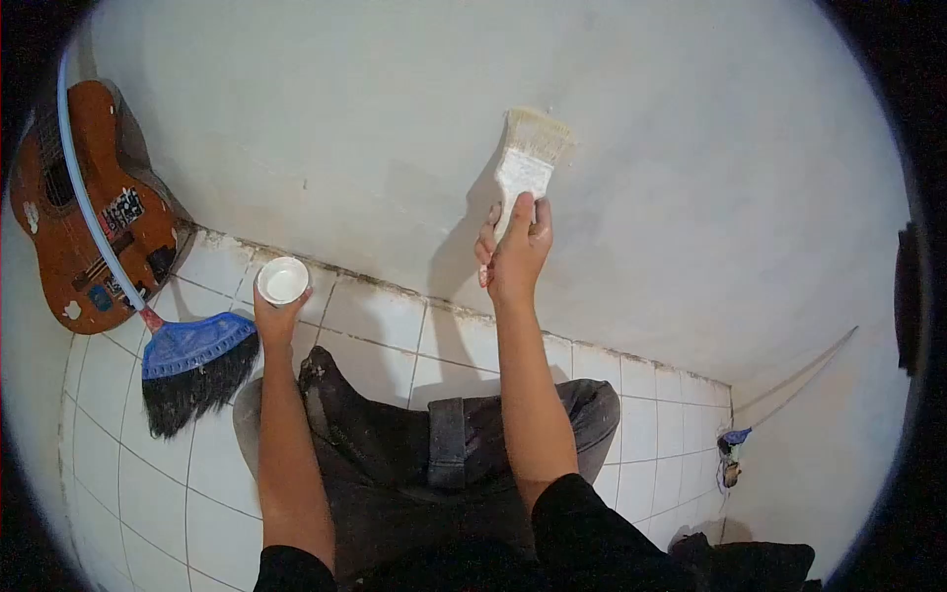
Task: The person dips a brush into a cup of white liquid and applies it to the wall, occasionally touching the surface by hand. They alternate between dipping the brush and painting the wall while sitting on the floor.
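A wide paintbrush (526, 170) with a white handle is gripped in my right hand (518, 247). Its pale bristles point up and touch or nearly touch the white wall (395, 128); which of the two I cannot tell. Lower and to the left, my left hand (279, 314) is wrapped round a small white cup (283, 281). The cup is upright with its opening toward me, and something white shows inside. It is above the tiled floor, near the foot of the wall.
An orange-brown guitar (94, 212) with stickers leans in the left corner. In front of it stands a broom (200, 345) with a blue head and black bristles. White tiles (153, 474) cover the floor. A small blue and dark object (732, 454) lies by the right corner.
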